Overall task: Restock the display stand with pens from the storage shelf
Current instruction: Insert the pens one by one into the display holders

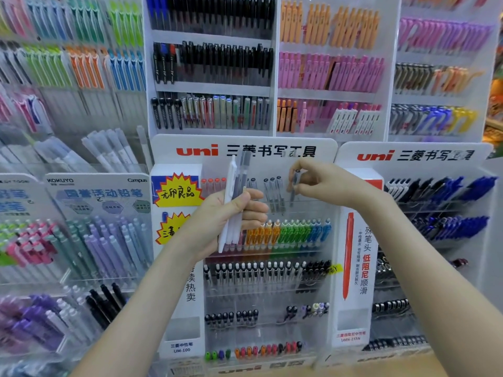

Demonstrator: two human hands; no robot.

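Several rows of pens are carried by the display stand [245, 151], whose top row [272, 195] is sparsely filled. A bundle of pens [236, 183] is gripped upright by the left hand [228, 216] before the stand's upper left. One grey pen [295, 186] is pinched by the right hand [324, 183] at that row. If the slot is missed, the pen could be dropped among the lower rows.

The left hand [231, 213] and right hand [326, 183] are bare, with both forearms unsleeved.
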